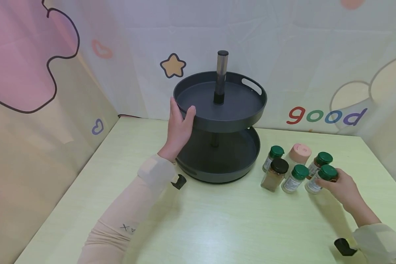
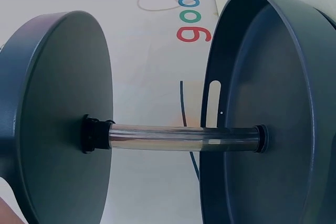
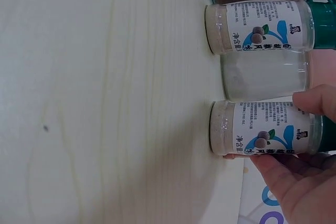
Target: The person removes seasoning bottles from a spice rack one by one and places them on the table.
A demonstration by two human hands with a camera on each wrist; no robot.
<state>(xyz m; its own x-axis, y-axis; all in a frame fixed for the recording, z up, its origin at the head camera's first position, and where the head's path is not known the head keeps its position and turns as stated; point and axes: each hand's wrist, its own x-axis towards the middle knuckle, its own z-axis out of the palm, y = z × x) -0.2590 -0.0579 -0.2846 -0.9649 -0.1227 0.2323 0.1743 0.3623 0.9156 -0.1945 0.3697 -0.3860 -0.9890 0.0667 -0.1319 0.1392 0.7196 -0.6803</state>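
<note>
A dark grey two-tier round tray (image 1: 222, 126) stands toward the back of the table, its tiers joined by a clear post (image 2: 157, 137). My left hand (image 1: 179, 128) holds the upper tier at its left front edge, the thumb at the rim. Over on the right, my right hand (image 1: 344, 192) grips a green-lidded spice jar (image 3: 268, 129) between thumb and fingers. That jar has a white label and pale contents, and stands upright at the front right of a group of jars. Part of its lid is behind the thumb in the right wrist view.
Beside the held jar are a matching green-lidded jar (image 1: 292, 179), a black-lidded jar (image 1: 273, 178) with brown contents, a pink-lidded jar (image 1: 300, 154), and other green-lidded jars (image 1: 323, 158). A printed cloth (image 1: 145, 47) hangs behind the pale table (image 1: 198, 227).
</note>
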